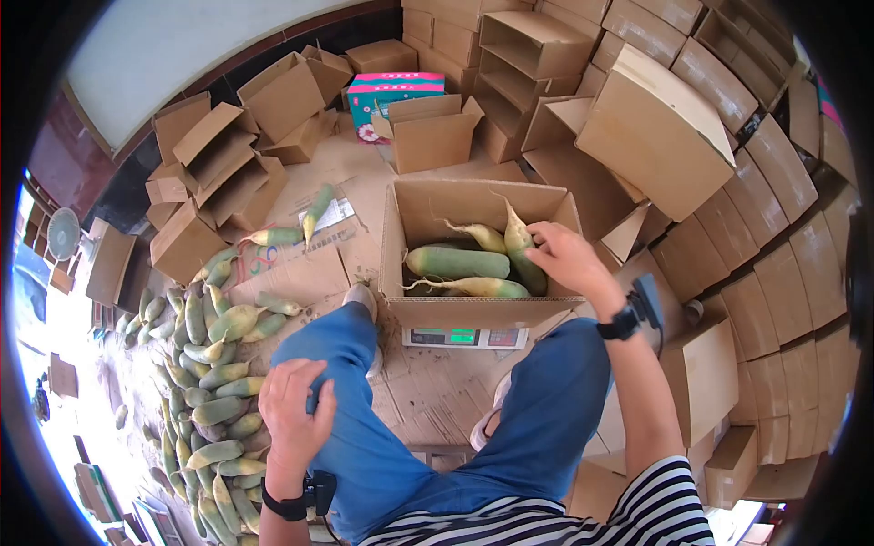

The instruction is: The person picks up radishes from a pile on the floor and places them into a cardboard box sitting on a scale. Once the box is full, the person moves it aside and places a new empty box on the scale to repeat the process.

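An open cardboard box (482,315) in front of me holds several green radishes, and a large green radish (458,263) lies across its middle. My right hand (566,262) reaches over the box's right side, with its fingers curled against a pale-tipped radish (521,246) that stands along the right wall. My left hand (293,409) hovers by my left knee, thumb apart from the fingers and nothing in it. Beneath the box sits a scale (466,338) with a lit green display.
Many loose radishes (218,409) are heaped on the floor to my left. Open cartons (223,150) lie at the back left, and a teal and pink box (396,88) stands at the back. Stacked cardboard boxes (765,273) line the right side. A fan (64,233) is at far left.
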A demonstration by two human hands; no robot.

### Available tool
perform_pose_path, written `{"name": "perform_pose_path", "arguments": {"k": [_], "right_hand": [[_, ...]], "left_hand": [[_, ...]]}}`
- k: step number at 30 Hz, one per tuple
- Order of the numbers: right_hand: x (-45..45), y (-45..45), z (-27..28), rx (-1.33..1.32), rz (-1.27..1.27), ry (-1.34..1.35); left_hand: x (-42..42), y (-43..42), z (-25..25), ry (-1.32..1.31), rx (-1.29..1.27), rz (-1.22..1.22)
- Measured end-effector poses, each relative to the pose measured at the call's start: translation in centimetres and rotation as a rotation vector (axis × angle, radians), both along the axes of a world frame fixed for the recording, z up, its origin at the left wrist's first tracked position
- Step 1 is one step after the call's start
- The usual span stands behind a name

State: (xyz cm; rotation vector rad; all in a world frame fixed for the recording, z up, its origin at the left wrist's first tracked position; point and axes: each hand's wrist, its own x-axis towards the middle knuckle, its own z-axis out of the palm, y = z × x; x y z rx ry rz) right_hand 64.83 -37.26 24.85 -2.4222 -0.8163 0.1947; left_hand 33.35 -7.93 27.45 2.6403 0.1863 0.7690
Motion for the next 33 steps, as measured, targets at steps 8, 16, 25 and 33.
{"name": "perform_pose_path", "arguments": {"k": [8,16,25,33], "right_hand": [[-7.6,-9.2,0.9,0.24,-0.13,-0.053],[-13.6,-18.6,-5.2,-0.181,-0.306,0.236],[-24.8,-25.5,-17.9,-0.596,-0.334,0.342],[-32.1,-20.6,-23.3,-0.647,-0.107,0.654]], "left_hand": [[0.0,-0.3,-0.3,-0.02,0.04,-0.005],[0.3,-0.7,-0.3,-0.01,0.086,-0.004],[0.1,-0.2,-1.5,-0.031,0.155,-0.016],[0.5,-0.6,-1.3,0.033,0.146,-0.028]]}}
